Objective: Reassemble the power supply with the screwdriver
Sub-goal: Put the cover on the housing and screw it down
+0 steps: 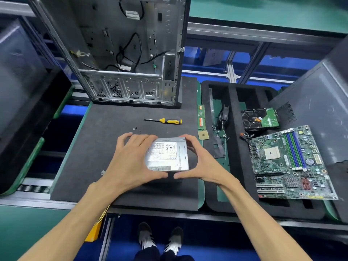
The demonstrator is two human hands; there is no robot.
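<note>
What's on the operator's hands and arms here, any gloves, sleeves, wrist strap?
Nothing worn that shows. Both the left hand and the right hand are bare: no gloves, rings or tape on the fingers. Both forearms are bare up to the frame edge, no sleeves, watch, wrist strap or cable on either wrist.

Both bare forearms extend forward, left hand (131,157) and right hand (199,159) cupped opposite each other, fingers curled, thumbs nearly meeting nearest the body.
</note>
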